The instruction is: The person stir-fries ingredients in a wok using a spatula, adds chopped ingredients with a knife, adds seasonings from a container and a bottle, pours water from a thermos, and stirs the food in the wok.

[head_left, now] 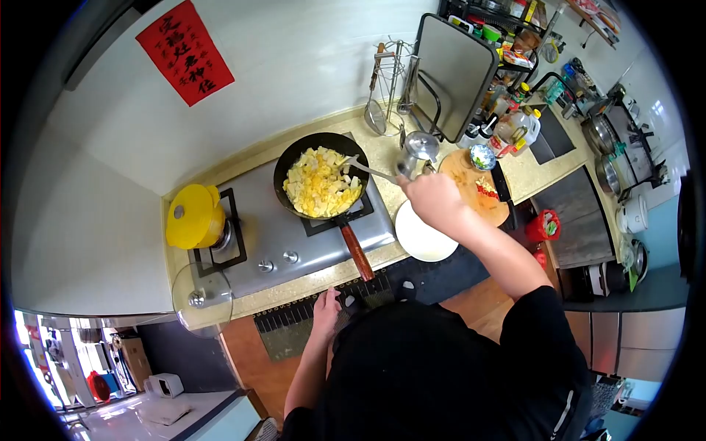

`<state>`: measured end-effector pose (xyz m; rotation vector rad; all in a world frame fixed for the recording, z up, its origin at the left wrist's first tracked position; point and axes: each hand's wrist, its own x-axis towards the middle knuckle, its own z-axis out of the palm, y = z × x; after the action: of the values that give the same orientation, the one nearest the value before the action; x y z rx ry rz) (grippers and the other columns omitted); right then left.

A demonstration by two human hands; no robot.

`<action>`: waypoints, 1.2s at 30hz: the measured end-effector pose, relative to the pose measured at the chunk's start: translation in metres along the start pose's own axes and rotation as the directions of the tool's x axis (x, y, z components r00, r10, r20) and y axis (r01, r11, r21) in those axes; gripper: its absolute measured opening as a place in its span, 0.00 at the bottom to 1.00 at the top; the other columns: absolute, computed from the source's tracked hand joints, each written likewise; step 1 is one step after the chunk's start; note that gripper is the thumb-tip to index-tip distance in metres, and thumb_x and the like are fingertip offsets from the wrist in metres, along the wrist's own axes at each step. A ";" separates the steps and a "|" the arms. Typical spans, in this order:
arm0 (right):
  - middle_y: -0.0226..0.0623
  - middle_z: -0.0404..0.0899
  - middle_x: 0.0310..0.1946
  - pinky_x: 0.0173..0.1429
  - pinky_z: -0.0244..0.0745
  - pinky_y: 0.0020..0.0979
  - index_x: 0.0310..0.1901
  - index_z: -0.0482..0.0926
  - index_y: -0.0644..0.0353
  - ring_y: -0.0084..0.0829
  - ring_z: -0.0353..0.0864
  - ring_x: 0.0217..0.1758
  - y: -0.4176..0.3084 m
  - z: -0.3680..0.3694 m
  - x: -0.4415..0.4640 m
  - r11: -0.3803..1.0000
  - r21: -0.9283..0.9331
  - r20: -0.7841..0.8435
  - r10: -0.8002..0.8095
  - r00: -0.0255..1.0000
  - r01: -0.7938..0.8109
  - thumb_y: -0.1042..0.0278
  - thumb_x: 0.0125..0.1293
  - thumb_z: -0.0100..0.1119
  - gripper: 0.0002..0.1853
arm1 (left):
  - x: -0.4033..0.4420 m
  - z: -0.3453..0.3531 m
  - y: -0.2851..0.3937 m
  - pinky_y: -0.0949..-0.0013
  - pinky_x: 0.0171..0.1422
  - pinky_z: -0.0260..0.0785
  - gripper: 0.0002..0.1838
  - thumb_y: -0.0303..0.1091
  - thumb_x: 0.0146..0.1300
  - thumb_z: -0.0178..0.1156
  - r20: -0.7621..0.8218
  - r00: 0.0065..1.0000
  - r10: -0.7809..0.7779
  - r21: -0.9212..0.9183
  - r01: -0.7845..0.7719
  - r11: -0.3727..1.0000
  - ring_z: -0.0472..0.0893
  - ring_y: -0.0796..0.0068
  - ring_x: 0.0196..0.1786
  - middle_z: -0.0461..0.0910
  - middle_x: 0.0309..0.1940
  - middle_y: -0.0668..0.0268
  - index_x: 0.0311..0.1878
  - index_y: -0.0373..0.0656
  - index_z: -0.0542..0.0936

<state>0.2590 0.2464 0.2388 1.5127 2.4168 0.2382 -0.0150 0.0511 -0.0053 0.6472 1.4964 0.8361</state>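
A black pan [285, 200] with a wooden handle [356, 250] sits on the right burner of the steel stove. Yellow egg and pale chunks [321, 184] fill its middle. My right hand [432, 197] is closed around the handle of a metal spatula [375, 172], whose head reaches into the food at the pan's right side. Below the stove's front edge, my left hand [326, 307] is near the pan handle without touching it. Its fingers look curled, and whether they hold anything is too small to tell. A white plate [424, 235] lies under my right forearm.
A yellow pot [194, 216] stands on the left burner, with a glass lid [202, 298] at the front left counter edge. A round cutting board [494, 213] bears chopped red and pale bits beside a knife [501, 181]. Bottles [507, 131] and a utensil rack [393, 81] stand behind.
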 end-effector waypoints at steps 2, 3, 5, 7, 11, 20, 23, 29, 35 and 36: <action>0.33 0.85 0.29 0.29 0.79 0.32 0.62 0.78 0.54 0.32 0.88 0.32 -0.007 0.035 0.003 0.999 0.025 -0.037 0.029 0.999 -0.028 0.71 0.69 0.51 0.20 | -0.002 -0.004 0.005 0.76 0.19 0.51 0.25 0.55 0.77 0.48 -0.018 0.999 -0.033 0.004 0.033 0.999 0.63 0.84 0.17 0.68 0.20 0.73 0.47 0.40 0.79; 0.34 0.85 0.30 0.29 0.79 0.32 0.64 0.75 0.54 0.32 0.87 0.31 -0.013 0.066 0.009 0.999 0.039 -0.068 0.040 0.997 -0.038 0.72 0.69 0.51 0.22 | -0.001 -0.006 0.006 0.77 0.20 0.52 0.25 0.55 0.77 0.48 -0.017 0.999 -0.028 0.019 0.029 0.999 0.63 0.84 0.18 0.68 0.20 0.73 0.47 0.40 0.79; 0.35 0.84 0.32 0.29 0.79 0.32 0.70 0.70 0.53 0.33 0.86 0.30 -0.023 0.107 0.013 0.996 0.066 -0.129 0.061 0.990 -0.053 0.72 0.67 0.51 0.27 | -0.001 -0.012 0.007 0.78 0.21 0.53 0.24 0.54 0.77 0.47 -0.020 1.000 -0.019 0.048 0.020 0.999 0.63 0.84 0.19 0.68 0.21 0.73 0.47 0.40 0.79; 0.37 0.83 0.33 0.31 0.79 0.33 0.71 0.68 0.54 0.33 0.86 0.31 -0.028 0.114 0.003 0.983 0.161 -0.101 0.108 0.989 -0.091 0.71 0.65 0.53 0.30 | 0.001 -0.021 0.007 0.79 0.24 0.56 0.20 0.49 0.76 0.50 -0.042 0.999 0.034 0.074 -0.031 0.997 0.64 0.85 0.21 0.69 0.23 0.74 0.48 0.40 0.79; 0.38 0.83 0.34 0.33 0.79 0.31 0.70 0.69 0.57 0.33 0.86 0.33 -0.031 0.128 -0.008 0.957 0.255 -0.074 0.163 0.984 -0.140 0.71 0.63 0.53 0.31 | -0.005 -0.029 0.019 0.79 0.29 0.61 0.12 0.37 0.72 0.56 -0.095 0.991 0.093 -0.074 -0.100 0.992 0.67 0.85 0.27 0.70 0.28 0.74 0.52 0.40 0.78; 0.37 0.75 0.32 0.31 0.78 0.33 0.60 0.76 0.61 0.34 0.80 0.33 -0.076 0.057 -0.050 0.904 0.427 -0.467 0.202 0.861 0.020 0.72 0.55 0.59 0.28 | -0.025 -0.027 0.122 0.80 0.25 0.65 0.12 0.36 0.80 0.46 0.125 0.942 0.310 -0.142 -0.292 0.946 0.70 0.82 0.23 0.76 0.34 0.63 0.58 0.41 0.69; 0.35 0.77 0.36 0.30 0.77 0.34 0.62 0.76 0.58 0.34 0.81 0.36 -0.106 0.039 -0.059 0.779 0.593 -0.512 0.170 0.842 0.203 0.68 0.60 0.57 0.25 | -0.002 -0.018 0.120 0.76 0.33 0.70 0.18 0.44 0.81 0.41 0.317 0.875 0.367 -0.257 -0.293 0.921 0.75 0.79 0.29 0.78 0.39 0.62 0.62 0.41 0.68; 0.41 0.79 0.57 0.63 0.71 0.39 0.57 0.79 0.60 0.39 0.77 0.60 -0.108 0.039 -0.082 0.760 0.580 -0.618 0.176 0.766 0.293 0.67 0.60 0.58 0.22 | -0.037 0.083 0.174 0.57 0.80 0.50 0.32 0.52 0.82 0.31 0.557 0.763 0.329 -0.530 0.021 0.848 0.60 0.61 0.76 0.57 0.76 0.53 0.76 0.36 0.56; 0.30 0.83 0.44 0.57 0.71 0.36 0.41 0.85 0.56 0.32 0.81 0.51 -0.055 0.070 -0.136 0.732 0.654 -0.561 0.301 0.771 0.190 0.65 0.50 0.65 0.15 | -0.042 0.143 0.150 0.65 0.65 0.72 0.24 0.36 0.81 0.43 0.641 0.757 0.126 -0.275 0.073 0.959 0.78 0.65 0.60 0.73 0.63 0.53 0.70 0.28 0.64; 0.28 0.83 0.40 0.51 0.72 0.35 0.35 0.85 0.55 0.31 0.82 0.46 -0.050 0.075 -0.145 0.708 0.680 -0.571 0.350 0.743 0.189 0.66 0.48 0.67 0.11 | -0.042 0.153 0.143 0.68 0.62 0.74 0.21 0.34 0.80 0.45 0.649 0.747 0.147 -0.262 0.038 0.964 0.80 0.68 0.56 0.77 0.59 0.54 0.67 0.28 0.69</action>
<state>0.3000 0.0937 0.1747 2.1614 3.2644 -0.2292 0.1298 0.1197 0.1358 0.6970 0.6990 0.7197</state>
